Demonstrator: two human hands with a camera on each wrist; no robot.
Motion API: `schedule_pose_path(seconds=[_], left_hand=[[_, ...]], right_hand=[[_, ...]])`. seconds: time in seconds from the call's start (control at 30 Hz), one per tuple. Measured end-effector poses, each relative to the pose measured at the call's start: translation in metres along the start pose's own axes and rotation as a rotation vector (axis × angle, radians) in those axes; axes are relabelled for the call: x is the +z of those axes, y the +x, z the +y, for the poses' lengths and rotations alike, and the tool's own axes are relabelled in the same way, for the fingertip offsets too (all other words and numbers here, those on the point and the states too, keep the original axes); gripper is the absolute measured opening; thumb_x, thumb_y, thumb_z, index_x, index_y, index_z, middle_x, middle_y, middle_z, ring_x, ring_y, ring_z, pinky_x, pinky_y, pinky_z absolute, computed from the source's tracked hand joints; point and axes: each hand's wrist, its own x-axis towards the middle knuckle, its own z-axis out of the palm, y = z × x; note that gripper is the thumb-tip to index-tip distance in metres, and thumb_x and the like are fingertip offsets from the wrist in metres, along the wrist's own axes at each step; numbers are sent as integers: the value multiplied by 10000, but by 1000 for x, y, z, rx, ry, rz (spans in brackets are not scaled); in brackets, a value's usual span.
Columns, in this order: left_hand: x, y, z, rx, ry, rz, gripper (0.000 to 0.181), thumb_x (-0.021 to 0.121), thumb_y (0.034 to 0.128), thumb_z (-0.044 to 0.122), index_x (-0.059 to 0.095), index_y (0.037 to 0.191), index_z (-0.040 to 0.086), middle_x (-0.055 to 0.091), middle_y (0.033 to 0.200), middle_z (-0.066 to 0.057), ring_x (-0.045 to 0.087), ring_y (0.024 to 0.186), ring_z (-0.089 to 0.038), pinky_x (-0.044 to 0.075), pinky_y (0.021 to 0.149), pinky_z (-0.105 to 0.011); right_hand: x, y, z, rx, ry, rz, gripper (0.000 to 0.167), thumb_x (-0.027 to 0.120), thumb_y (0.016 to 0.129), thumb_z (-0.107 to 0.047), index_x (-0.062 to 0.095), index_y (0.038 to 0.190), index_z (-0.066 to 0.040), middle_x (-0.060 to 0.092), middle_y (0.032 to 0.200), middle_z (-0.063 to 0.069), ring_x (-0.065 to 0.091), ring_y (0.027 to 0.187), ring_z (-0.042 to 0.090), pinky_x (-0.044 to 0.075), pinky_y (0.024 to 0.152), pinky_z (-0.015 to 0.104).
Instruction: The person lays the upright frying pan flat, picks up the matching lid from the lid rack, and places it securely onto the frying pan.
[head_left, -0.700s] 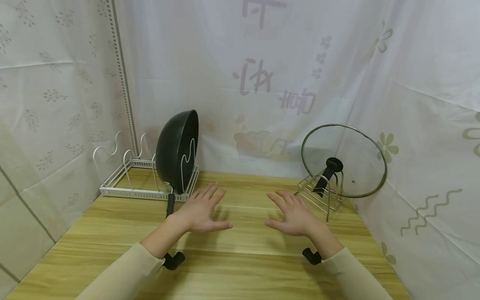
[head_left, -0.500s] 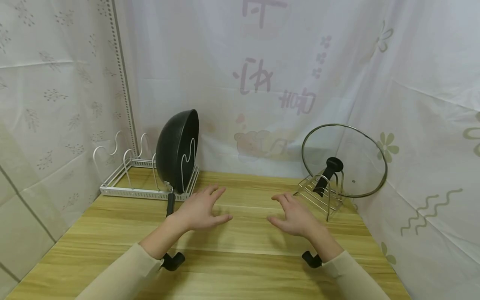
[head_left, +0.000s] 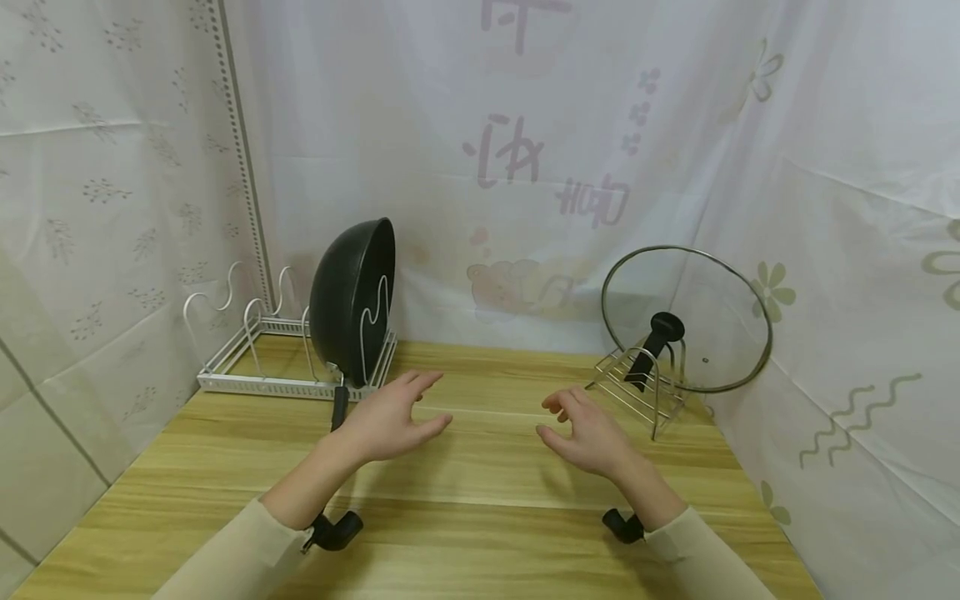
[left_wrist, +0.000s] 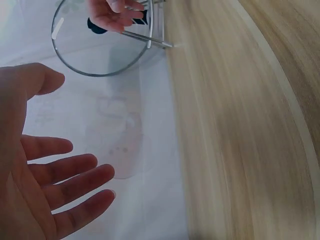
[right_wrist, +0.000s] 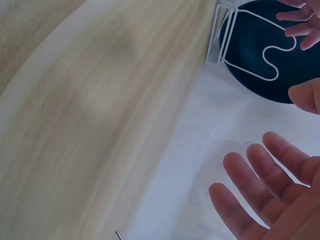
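My left hand (head_left: 386, 423) hovers over the table just right of the black handle of a wok (head_left: 333, 304), fingers loosely extended and thumb apart. The wok stands on edge in a white wire pan rack (head_left: 262, 385); the hand covers part of its handle. My right hand (head_left: 588, 435) is held in the air left of a small metal wire stand (head_left: 655, 408), its fingers loosely bent and holding nothing. A round glass lid (head_left: 720, 304) with a black knob leans upright in that stand. In the left wrist view, the left hand's spread fingers (left_wrist: 80, 187) hold nothing.
Both hands are above a wood-grain table (head_left: 480, 533). A printed white curtain (head_left: 450, 125) hangs behind it and along both sides. Black wrist-worn fittings (head_left: 336, 530) stick out below both wrists. Several wire dividers of the pan rack stand left of the wok.
My left hand has drawn back slightly to the left, with its fingers closer together. My right hand's fingers have bent more. The wok, lid and racks have stayed in place.
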Motion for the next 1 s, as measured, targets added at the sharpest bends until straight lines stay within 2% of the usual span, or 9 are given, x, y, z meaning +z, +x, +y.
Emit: schedule_pose_path(seconds=[0.2,0.47,0.57,0.8,1.0], left_hand=[[-2,-4,-1,-18,-68,4,694,716,1040,475,540,1620,136,678,1448,-93,732,1078,-210,606,802,-399],[-8,-15,-2,-23,-200,11,644,719,1063,427,548,1606,126,698,1385,-94,719,980,-133,588,742,-313],[-12,-21,-2,-30,-237,21,617,724,1070,385,551,1603,125,706,1357,-99,719,970,-125,590,720,-286],[-24,-36,2,-31,-343,36,571,708,1085,338,574,1587,100,735,1265,-84,714,962,-118,597,774,-281],[-35,-46,7,-32,-398,49,532,702,1091,312,592,1572,113,740,1244,-57,714,992,-120,598,803,-285]], right_hand=[[4,-2,-3,16,47,-4,309,748,1030,-346,718,1267,-150,694,1184,1,721,1016,177,599,857,365],[9,-2,-6,16,178,-29,308,732,1054,-303,700,1313,-140,721,1235,88,730,1017,181,639,901,444],[11,-2,-9,13,221,-44,307,722,1066,-301,697,1321,-132,721,1249,113,721,1015,163,641,901,438],[13,-1,-13,46,295,-58,272,706,1079,-332,714,1288,-157,730,1230,64,699,1022,128,596,872,305],[15,3,-19,90,404,-67,284,698,1083,-329,721,1317,-169,754,1191,0,705,1055,134,570,903,301]])
